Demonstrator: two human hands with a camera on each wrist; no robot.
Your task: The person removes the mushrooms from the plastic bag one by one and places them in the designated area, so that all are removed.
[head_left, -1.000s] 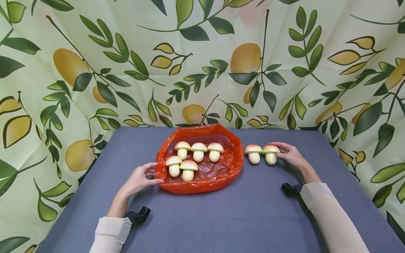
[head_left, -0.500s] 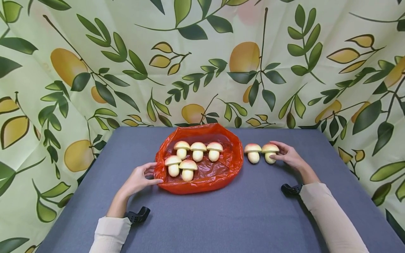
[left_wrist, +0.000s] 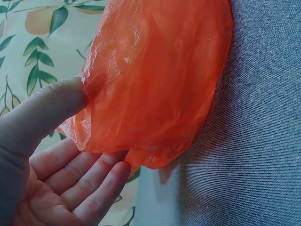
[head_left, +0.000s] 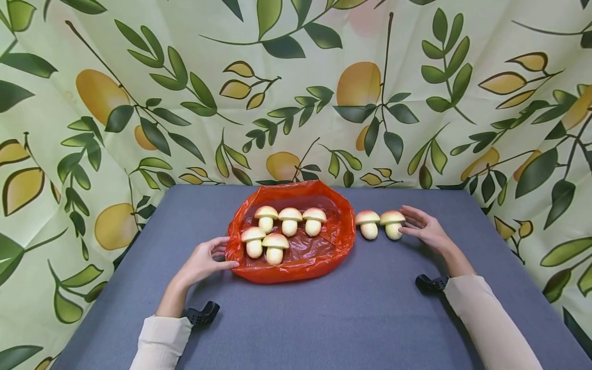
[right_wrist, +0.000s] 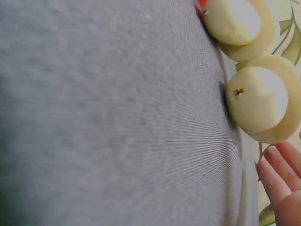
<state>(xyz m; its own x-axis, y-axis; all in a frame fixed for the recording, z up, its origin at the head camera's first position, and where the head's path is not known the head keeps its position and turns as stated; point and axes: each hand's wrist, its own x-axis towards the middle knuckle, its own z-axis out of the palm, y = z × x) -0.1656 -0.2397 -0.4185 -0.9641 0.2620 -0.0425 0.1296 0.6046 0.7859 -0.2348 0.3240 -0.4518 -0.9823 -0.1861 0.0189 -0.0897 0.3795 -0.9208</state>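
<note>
In the head view, a red plastic bag [head_left: 296,275] lies with its mouth rolled wide, several artificial mushrooms [head_left: 275,249] inside it, grouped toward its left and back. My left hand [head_left: 205,262] holds the bag's left edge; in the left wrist view the thumb [left_wrist: 51,106] lies on one side of the film, the fingers on the other. Right of the bag, two more mushrooms stand side by side, the inner one [head_left: 368,231] close to the rim. My right hand [head_left: 427,231] is beside the outer mushroom [head_left: 393,231], fingers loosely extended, fingertips close to its cap.
The table [head_left: 305,324] wears a grey-blue cloth. A curtain [head_left: 296,61] printed with fruit and leaves hangs along its back and sides. Each wrist carries a black camera, the left one [head_left: 203,314] and the right one [head_left: 430,283].
My right hand has let go of the outer mushroom and drawn slightly right, its fingers spreading. Both mushrooms outside the bag sit slightly further left. My left hand keeps its place at the bag.
</note>
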